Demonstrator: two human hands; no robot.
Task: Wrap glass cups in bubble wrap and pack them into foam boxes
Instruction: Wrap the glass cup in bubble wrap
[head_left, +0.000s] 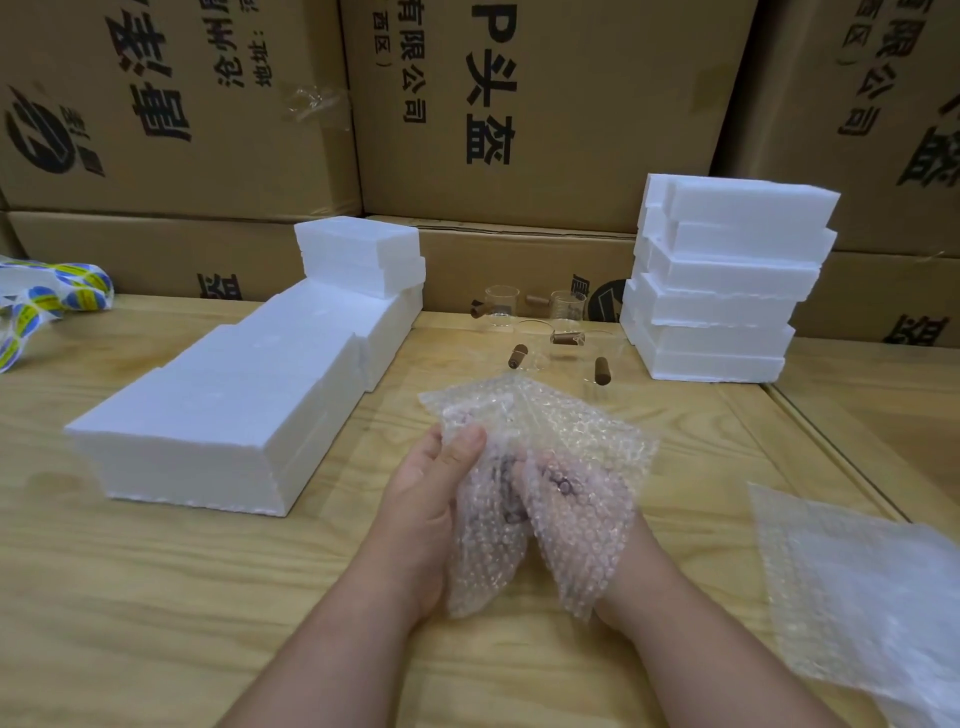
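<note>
A sheet of bubble wrap (540, 421) is bunched up between both hands above the wooden table (156, 597). My left hand (431, 488) grips its left side, thumb on top. My right hand (576, 499) lies under the wrap and shows only through it, gripping the bundle. A dark shape shows inside the wrap; I cannot tell what it is. Several glass cups with brown wooden handles (535, 332) stand behind the bundle. White foam boxes lie in a long row (234, 410) at the left and in a stack (722, 280) at the right.
More bubble wrap sheets (857, 587) lie at the right near the table's edge. A roll of blue and yellow stickers (47, 296) sits at the far left. Large printed cardboard cartons (519, 104) wall off the back of the table.
</note>
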